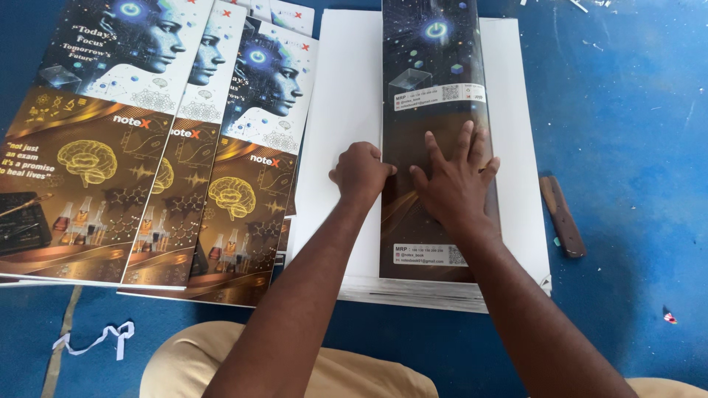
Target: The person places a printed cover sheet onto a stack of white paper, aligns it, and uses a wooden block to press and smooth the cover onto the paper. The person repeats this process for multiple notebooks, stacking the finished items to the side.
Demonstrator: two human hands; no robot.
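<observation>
The person sits on a blue floor with a thick stack of white sheets in front of the knees, at the middle of the view. A long dark printed cover lies lengthwise on top of the stack, running from twelve o'clock down toward six, nearer the stack's right edge, so a broad white margin shows on its left and a narrow one on its right.

The right hand lies flat on the cover's lower half, fingers spread and pointing toward twelve, palm pressing down; it grips nothing. The left hand is curled into a loose fist right at the cover's left edge, at about nine o'clock from the right hand, knuckles on the white sheet and touching the cover's border. Whether it pinches the edge I cannot tell.

Off at ten o'clock a fan of printed covers overlaps across the floor, each with blue artwork above and a brown-gold panel below, their right side just beside the stack. At three o'clock, well apart from the hands, a small brown wooden tool lies on the floor just beside the stack's right edge. A twisted white paper strip lies at eight o'clock, near the person's tan-clad knee.
</observation>
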